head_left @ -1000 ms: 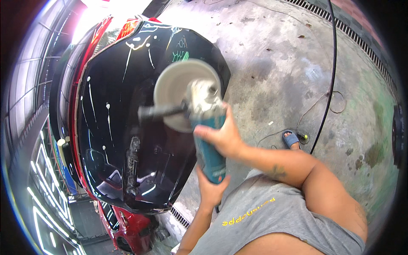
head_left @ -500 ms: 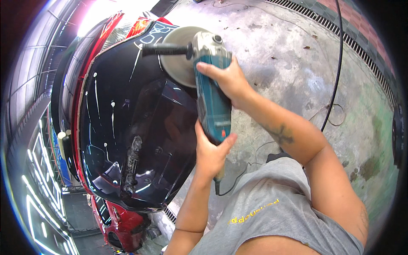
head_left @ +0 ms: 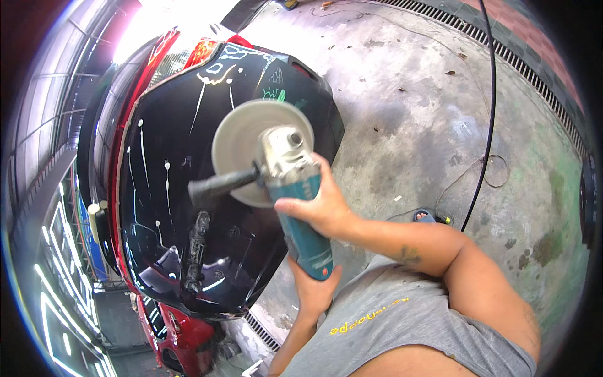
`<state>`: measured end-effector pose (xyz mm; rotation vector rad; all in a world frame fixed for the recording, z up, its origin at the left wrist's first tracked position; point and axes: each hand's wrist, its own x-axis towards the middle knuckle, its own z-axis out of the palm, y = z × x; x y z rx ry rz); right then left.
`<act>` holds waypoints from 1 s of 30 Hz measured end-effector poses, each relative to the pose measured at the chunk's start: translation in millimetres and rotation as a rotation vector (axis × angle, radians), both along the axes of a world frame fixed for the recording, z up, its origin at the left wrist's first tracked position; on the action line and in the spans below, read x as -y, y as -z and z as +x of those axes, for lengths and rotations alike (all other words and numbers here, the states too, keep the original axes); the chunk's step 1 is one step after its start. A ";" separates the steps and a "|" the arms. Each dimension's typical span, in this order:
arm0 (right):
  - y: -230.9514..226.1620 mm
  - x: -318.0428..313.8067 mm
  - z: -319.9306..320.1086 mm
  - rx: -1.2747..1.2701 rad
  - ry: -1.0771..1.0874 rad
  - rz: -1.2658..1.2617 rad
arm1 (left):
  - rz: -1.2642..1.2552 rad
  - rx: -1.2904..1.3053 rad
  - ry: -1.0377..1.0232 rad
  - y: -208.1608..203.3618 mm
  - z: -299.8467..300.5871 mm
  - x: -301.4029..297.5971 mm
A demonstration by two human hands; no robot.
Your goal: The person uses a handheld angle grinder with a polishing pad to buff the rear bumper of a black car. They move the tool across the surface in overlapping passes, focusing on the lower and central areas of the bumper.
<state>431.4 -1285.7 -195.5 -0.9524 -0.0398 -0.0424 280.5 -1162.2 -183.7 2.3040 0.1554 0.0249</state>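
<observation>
In the head view, grips the polisher (head_left: pixel 308 242) with both hands. Closes the right hand (head_left: pixel 321 204) round the teal body, just behind the metal head (head_left: pixel 282 151), laying the thumb across the left side. Cups the rear end in the left hand (head_left: pixel 312 290), with thumb to the right and fingers to the left.

Holds the polisher over the right half of the glossy black panel (head_left: pixel 245 257), with the rear end nearest the grey shirt (head_left: pixel 389 320) and the round pale pad (head_left: pixel 235 138) farther off. Leaves the side handle (head_left: pixel 213 187) free of either hand, pointing left across the panel. Cannot tell of any contact between pad and panel.

Stands on the stained concrete floor (head_left: pixel 408 151) in a blue-grey sandal (head_left: pixel 426 217). Has pale streaks and reflections on the panel, a red lamp (head_left: pixel 200 53) past its far end, a red car part (head_left: pixel 191 339) at lower left, and bright light tubes (head_left: pixel 53 301) at far left. Keeps well apart from the black hose (head_left: pixel 494 94) and the drain grate (head_left: pixel 490 44) on the right
</observation>
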 end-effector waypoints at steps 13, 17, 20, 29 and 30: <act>61.8 43.5 -7.2 -0.220 0.045 0.283 | -0.044 -0.362 0.054 -3.0 36.3 21.5; 64.3 -2.7 -60.9 -0.286 0.020 0.300 | 0.056 -0.313 0.019 28.1 -18.6 -30.3; 84.9 -34.4 -91.3 -0.291 -0.048 0.258 | 0.117 -0.237 0.025 32.7 -51.0 -65.4; 118.3 -126.2 -194.6 -0.315 -0.422 0.177 | 0.195 -0.300 -0.033 47.8 -166.0 -178.7; 118.5 -133.4 -204.6 -0.307 -0.451 0.171 | 0.213 -0.290 -0.048 48.8 -177.0 -187.1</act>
